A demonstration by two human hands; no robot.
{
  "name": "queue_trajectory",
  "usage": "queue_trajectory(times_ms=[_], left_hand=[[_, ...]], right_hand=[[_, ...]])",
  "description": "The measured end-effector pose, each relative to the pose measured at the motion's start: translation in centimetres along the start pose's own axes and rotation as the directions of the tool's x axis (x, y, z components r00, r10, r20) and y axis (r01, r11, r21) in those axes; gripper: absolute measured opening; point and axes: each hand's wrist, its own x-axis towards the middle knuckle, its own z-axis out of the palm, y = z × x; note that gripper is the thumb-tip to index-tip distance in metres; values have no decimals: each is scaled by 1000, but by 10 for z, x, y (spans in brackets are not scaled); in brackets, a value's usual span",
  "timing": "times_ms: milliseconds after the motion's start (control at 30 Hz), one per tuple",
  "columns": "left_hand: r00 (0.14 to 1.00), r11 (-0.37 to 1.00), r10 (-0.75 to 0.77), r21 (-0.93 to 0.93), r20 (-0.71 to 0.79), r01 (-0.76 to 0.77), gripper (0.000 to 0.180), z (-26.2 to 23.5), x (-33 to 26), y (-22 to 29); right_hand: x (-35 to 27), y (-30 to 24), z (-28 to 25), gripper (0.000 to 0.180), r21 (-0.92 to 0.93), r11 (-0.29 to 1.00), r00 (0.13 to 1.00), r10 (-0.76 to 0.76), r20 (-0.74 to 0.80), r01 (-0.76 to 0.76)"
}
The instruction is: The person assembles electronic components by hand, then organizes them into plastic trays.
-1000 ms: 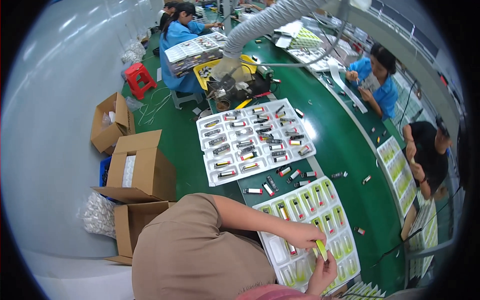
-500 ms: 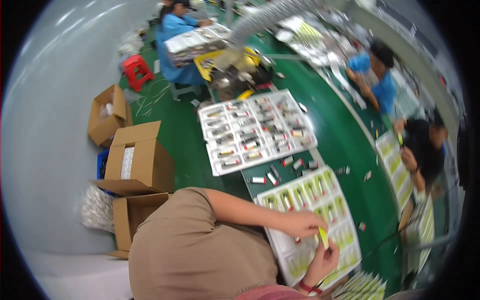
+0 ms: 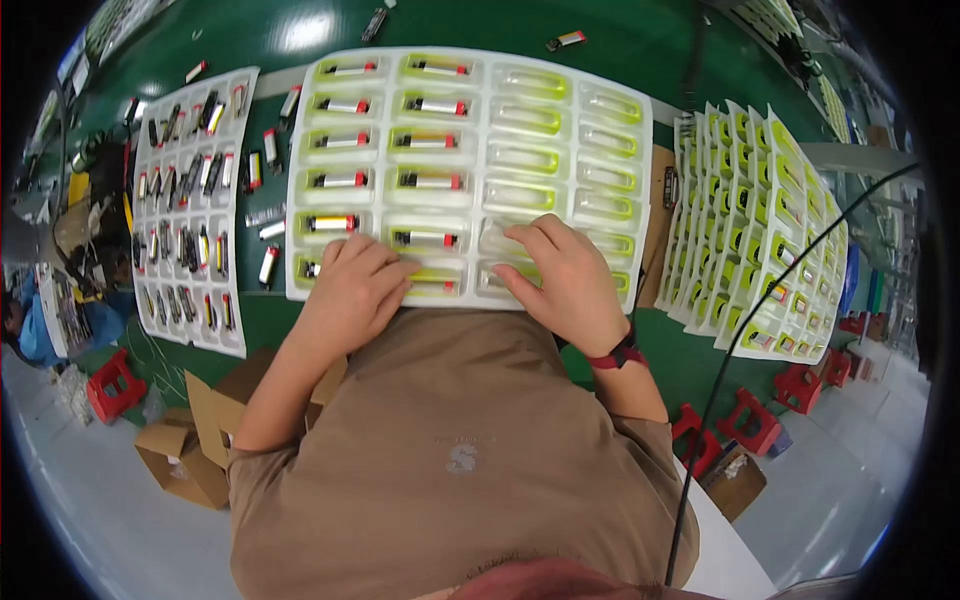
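Observation:
A white molded tray (image 3: 473,150) lies in front of me, with rows of yellow-green, see-through shells in its compartments. In the two left columns the shells hold small stick-shaped parts (image 3: 432,181) with white, black and red sections; shells (image 3: 527,122) in the two right columns look unfilled. My left hand (image 3: 358,288) rests over the near left compartments, fingers bent and a little apart, beside a shell (image 3: 437,284) with a red-ended part. Over the near third column, my right hand (image 3: 570,285) has thumb and fingers apart, fingertips at a clear shell (image 3: 496,237).
Left of it stands another white tray (image 3: 190,140) full of stick-shaped parts, with loose ones (image 3: 268,265) between. At the right, several filled trays (image 3: 755,230) are stacked on edge. A black cable (image 3: 735,350) crosses the right side. Cardboard boxes (image 3: 185,460) and red stools (image 3: 117,385) stand below.
The view has swung round to face the tray squarely. Both hands were together on a yellow-green piece; now they are apart, low over the tray, and that piece is no longer between them.

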Motion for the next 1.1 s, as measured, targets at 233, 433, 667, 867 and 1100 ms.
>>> queue_trajectory(times_ms=[233,433,667,867,1100], left_hand=[[998,999,-20,33,-56,22,21,7,-2,13],[998,989,14,151,-67,-4,17,-5,8,18],[995,998,62,-37,72,-60,18,-8,26,-6],[975,977,187,-122,117,-173,18,-31,64,4],[959,979,198,-8,-203,-204,19,9,233,-19]], right_hand=[[3,26,0,18,-35,996,995,-80,60,82],[149,135,-53,22,-206,973,966,-148,-212,104],[228,248,-39,20,-52,924,926,378,-19,-378],[205,203,-55,18,-297,945,963,54,-263,-134],[145,107,-66,24,155,987,867,104,-488,-31]])
